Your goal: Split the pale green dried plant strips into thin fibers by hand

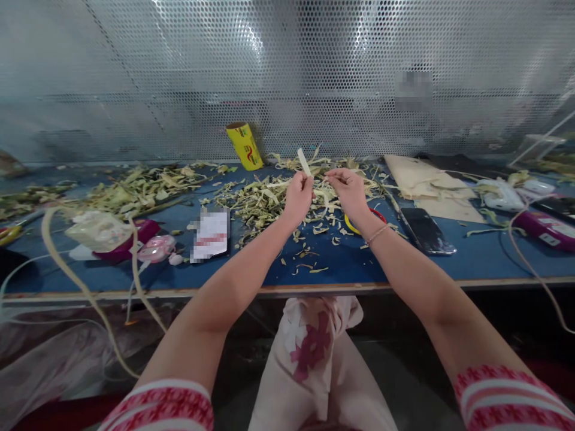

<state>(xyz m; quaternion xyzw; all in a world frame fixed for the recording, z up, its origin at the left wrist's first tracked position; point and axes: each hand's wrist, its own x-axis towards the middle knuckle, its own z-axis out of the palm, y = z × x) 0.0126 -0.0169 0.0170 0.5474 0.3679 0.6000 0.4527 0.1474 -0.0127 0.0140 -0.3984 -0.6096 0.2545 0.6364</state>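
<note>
My left hand (299, 194) is closed on a pale plant strip (303, 161) that sticks up above the fingers. Just to its right, my right hand (349, 190) has thumb and fingertips pressed together in a pinch; whatever they hold is too small to make out. Both hands are over a heap of dry greenish plant scraps (256, 206). A red and yellow ring-shaped handle (353, 225) lies partly hidden beneath my right wrist.
A phone (426, 230) and brown paper sheets (426, 182) lie at right. A yellow tube (245, 146) leans near the perforated metal wall (305, 78). At left are a white card (211, 233), a second scrap heap (139, 188) and a looping pale cable (81, 287).
</note>
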